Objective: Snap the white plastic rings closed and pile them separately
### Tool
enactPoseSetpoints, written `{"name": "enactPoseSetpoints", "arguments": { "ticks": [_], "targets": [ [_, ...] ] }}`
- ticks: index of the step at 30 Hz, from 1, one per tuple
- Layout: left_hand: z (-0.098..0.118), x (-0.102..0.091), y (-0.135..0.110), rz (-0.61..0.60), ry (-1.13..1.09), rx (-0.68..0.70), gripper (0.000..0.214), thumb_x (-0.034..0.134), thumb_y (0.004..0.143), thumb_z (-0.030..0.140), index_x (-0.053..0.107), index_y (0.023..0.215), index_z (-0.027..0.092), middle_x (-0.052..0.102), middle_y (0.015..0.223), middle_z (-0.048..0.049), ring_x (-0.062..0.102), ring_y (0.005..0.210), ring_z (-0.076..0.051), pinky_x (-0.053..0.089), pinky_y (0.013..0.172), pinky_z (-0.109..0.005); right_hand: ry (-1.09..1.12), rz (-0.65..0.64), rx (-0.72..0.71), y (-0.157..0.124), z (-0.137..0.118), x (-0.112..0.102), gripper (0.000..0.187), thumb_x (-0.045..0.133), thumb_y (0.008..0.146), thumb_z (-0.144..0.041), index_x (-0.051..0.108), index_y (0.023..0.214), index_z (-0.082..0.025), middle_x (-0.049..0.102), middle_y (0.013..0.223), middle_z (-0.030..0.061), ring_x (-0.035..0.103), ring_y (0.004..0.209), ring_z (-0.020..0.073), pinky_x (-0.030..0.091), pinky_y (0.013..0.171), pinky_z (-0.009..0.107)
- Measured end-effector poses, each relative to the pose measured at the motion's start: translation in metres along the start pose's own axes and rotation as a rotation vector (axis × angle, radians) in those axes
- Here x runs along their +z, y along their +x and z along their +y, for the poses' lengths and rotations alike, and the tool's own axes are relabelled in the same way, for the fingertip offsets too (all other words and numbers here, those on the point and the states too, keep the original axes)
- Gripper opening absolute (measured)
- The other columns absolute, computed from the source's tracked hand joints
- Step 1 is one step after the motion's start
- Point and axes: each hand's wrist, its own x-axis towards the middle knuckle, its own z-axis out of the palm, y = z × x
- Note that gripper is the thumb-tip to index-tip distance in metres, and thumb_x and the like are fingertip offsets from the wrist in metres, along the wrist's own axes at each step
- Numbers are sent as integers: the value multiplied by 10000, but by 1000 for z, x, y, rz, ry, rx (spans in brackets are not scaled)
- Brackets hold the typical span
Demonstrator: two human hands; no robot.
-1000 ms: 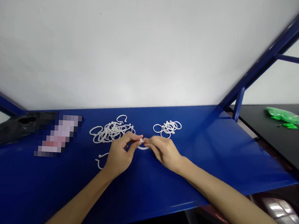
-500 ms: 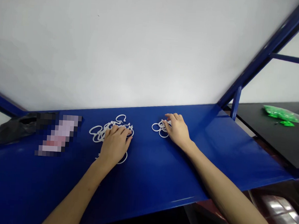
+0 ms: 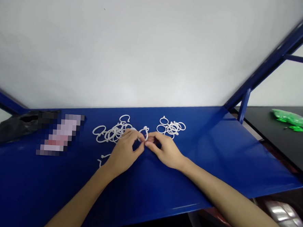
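White plastic curtain rings are what this person's got going on, sitting in two loose tangles on a blue steel shelf [image 3: 162, 182]. The bigger tangle [image 3: 113, 133] is on their left, the smaller tangle [image 3: 171, 128] on their right, with a decent gap between them.

Both hands are right in that gap, pressed in close together. The left hand [image 3: 122, 149] and right hand [image 3: 166, 150] are pinching a single ring [image 3: 146, 133] between their fingertips, holding it up off the shelf and roughly upright. The fingers cover its bottom part, so I can't tell exactly how each hand has hold of it. The left hand's knuckles overlap the edge of the bigger tangle from this angle, but I can't tell if they're touching it. One loose ring [image 3: 101, 161] lies on the shelf just beside the left hand, partly hidden behind it.

Further left there's a black plastic bag [image 3: 14, 125] and a pixelated item [image 3: 60, 133] I can't make out. Off to the right, a clear bag of green plastic bits [image 3: 291, 118] sits on a black worktop [image 3: 275, 145].
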Motion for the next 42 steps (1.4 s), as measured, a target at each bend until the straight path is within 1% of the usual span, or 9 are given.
{"name": "enactPoseSetpoints", "arguments": {
  "ticks": [3, 8, 14, 17, 22, 25, 30, 37, 42],
  "targets": [
    [3, 5, -2, -53, -39, 17, 83, 564, 914, 171, 576, 851, 224, 669, 858, -1, 590, 875, -185, 497, 818, -336, 82, 12, 73, 0, -1, 6, 130, 622, 962, -315, 640, 934, -190, 684, 835, -1, 631, 748, 135, 499, 710, 258],
    [-2, 13, -6, -82, 25, -1, 53, 618, 913, 208, 605, 956, 237, 689, 893, -6, 631, 871, -194, 518, 803, -348, 127, 56, 114, 3, 7, 7, 138, 604, 966, -298, 643, 893, -188, 692, 796, -2, 627, 704, 133, 488, 682, 255],
    [-9, 8, -6, -40, 309, -77, 75, 570, 946, 232, 627, 898, 226, 723, 841, -29, 639, 825, -240, 481, 774, -383, 49, 199, 111, 7, 14, 0, 115, 614, 943, -263, 648, 1033, -199, 697, 790, -6, 647, 701, 142, 505, 690, 262],
    [-10, 2, -4, -35, 421, -94, 95, 587, 941, 255, 644, 871, 223, 725, 789, -34, 625, 832, -271, 454, 802, -420, 1, 217, 94, 8, 14, -3, 91, 609, 944, -251, 655, 1001, -198, 710, 813, 7, 657, 719, 146, 506, 691, 261],
    [-8, 5, -4, -75, 329, 42, 175, 645, 918, 387, 704, 956, 227, 715, 958, -51, 600, 963, -259, 449, 900, -422, -1, 195, 59, 8, 12, -4, 90, 604, 949, -237, 661, 1007, -198, 728, 836, 11, 675, 737, 142, 521, 703, 253],
    [-6, 10, -5, -132, 365, 62, 148, 631, 925, 347, 725, 904, 235, 712, 968, -55, 589, 970, -268, 445, 880, -434, -15, 185, 41, 7, 12, -3, 87, 601, 952, -231, 661, 1009, -203, 740, 868, 20, 690, 766, 147, 533, 734, 263],
    [-6, 11, -5, -79, 423, -44, 183, 608, 935, 329, 721, 841, 220, 723, 923, -71, 594, 954, -295, 437, 843, -457, -56, 184, 28, 6, 11, -1, 83, 579, 959, -215, 656, 989, -201, 736, 863, 20, 690, 760, 151, 534, 747, 277],
    [-10, 4, -4, -68, 444, 2, 248, 484, 987, 254, 730, 969, 229, 738, 975, -72, 591, 934, -275, 443, 838, -446, -129, 313, 59, 11, 23, -10, 89, 571, 947, -245, 652, 942, -208, 755, 916, 45, 699, 771, 183, 537, 736, 316],
    [-12, 1, -3, -6, 435, -42, 248, 548, 940, 230, 711, 1126, 208, 727, 1107, -88, 585, 1028, -310, 453, 883, -484, -69, 330, 68, 14, 27, -19, 104, 579, 944, -271, 652, 965, -200, 737, 824, 30, 681, 706, 173, 534, 701, 312]
  ]
}}
